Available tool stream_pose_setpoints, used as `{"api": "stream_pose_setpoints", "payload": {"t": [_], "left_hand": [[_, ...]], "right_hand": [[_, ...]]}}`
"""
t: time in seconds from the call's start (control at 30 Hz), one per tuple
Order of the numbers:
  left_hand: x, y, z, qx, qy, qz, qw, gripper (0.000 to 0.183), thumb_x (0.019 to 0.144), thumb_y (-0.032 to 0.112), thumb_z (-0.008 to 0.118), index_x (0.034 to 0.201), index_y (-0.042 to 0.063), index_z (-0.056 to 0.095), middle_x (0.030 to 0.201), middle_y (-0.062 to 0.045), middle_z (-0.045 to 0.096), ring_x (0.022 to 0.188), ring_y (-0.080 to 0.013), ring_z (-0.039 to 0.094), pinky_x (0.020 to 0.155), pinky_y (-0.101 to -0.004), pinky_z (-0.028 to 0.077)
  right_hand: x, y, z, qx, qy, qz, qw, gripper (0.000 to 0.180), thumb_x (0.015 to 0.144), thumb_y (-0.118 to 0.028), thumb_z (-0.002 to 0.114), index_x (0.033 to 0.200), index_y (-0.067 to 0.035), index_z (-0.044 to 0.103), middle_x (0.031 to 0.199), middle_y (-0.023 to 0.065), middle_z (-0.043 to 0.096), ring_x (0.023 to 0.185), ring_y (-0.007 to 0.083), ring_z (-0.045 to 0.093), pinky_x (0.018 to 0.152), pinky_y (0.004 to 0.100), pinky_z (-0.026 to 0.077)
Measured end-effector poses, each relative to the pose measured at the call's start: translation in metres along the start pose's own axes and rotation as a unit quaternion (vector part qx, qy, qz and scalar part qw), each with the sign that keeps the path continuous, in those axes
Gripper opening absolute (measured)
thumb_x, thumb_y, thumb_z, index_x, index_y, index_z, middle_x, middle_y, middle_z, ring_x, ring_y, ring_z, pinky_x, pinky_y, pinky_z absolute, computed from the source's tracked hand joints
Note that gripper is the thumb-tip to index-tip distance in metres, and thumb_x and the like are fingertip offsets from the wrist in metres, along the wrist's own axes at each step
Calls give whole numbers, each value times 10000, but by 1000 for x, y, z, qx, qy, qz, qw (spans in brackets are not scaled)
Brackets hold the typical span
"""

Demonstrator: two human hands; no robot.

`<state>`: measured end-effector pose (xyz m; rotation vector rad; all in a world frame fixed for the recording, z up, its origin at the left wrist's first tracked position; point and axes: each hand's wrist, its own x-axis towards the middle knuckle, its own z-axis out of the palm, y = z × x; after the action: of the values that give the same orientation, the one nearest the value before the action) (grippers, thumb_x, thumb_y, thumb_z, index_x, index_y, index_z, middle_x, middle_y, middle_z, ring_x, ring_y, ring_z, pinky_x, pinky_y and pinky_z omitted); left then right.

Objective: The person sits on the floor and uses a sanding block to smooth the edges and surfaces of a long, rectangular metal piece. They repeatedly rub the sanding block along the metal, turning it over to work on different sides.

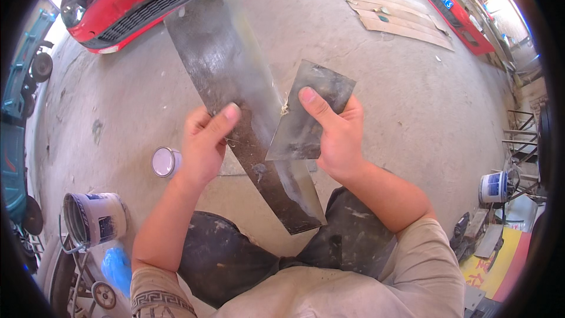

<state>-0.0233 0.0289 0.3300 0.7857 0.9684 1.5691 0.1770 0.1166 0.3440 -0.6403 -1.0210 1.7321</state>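
Note:
My left hand [207, 141] grips a long, dirty metal strip [265, 176] by its left edge, thumb on top. The strip runs from the upper left down between my knees, its face partly shiny and partly dark brown. In my right hand [337, 130] is a smaller flat dark plate [293, 134], held with the thumb across its face; its material is unclear. The plate's left edge overlaps the strip in view, and a pale shaving-like tuft [284, 107] sits at that edge. Whether the two pieces touch is unclear.
A metal can [163, 161] and a plastic bucket [95, 218] stand at left, near a blue plastic bag [115, 269]. Ahead are a red car's front bumper [132, 9], flattened cardboard [397, 17] and a detached red bumper [476, 39]. Another bucket [493, 187] is at right.

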Motion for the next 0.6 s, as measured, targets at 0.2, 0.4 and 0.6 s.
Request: {"api": "stream_pose_setpoints", "payload": {"t": [0.2, 0.4, 0.6], "left_hand": [[3, -4, -4, -2, 56, 66, 996, 226, 1041, 186, 642, 1167, 2, 683, 1086, -62, 732, 978, -161, 694, 871, -334, 549], [-10, -7, 19, 138, 90, 142, 976, 206, 1003, 188, 736, 873, 39, 678, 836, 61, 603, 760, -43, 490, 659, -237, 402], [-18, -5, 31, 244, 74, 190, 948, 195, 995, 169, 739, 900, 9, 682, 836, 32, 626, 746, -81, 522, 660, -261, 436]], "right_hand": [[-5, 2, 6, -16, -18, -9, 1000, 141, 984, -106, 729, 1080, -9, 699, 967, 14, 715, 839, 91, 632, 738, 280, 520], [-6, -2, 7, -19, 3, -1, 1000, 150, 986, -117, 729, 1079, -4, 698, 981, 21, 722, 855, 92, 639, 747, 279, 521], [-8, -5, 6, -5, 18, -24, 1000, 166, 975, -116, 746, 1089, -5, 696, 1002, 25, 727, 868, 97, 644, 765, 287, 525]]}}
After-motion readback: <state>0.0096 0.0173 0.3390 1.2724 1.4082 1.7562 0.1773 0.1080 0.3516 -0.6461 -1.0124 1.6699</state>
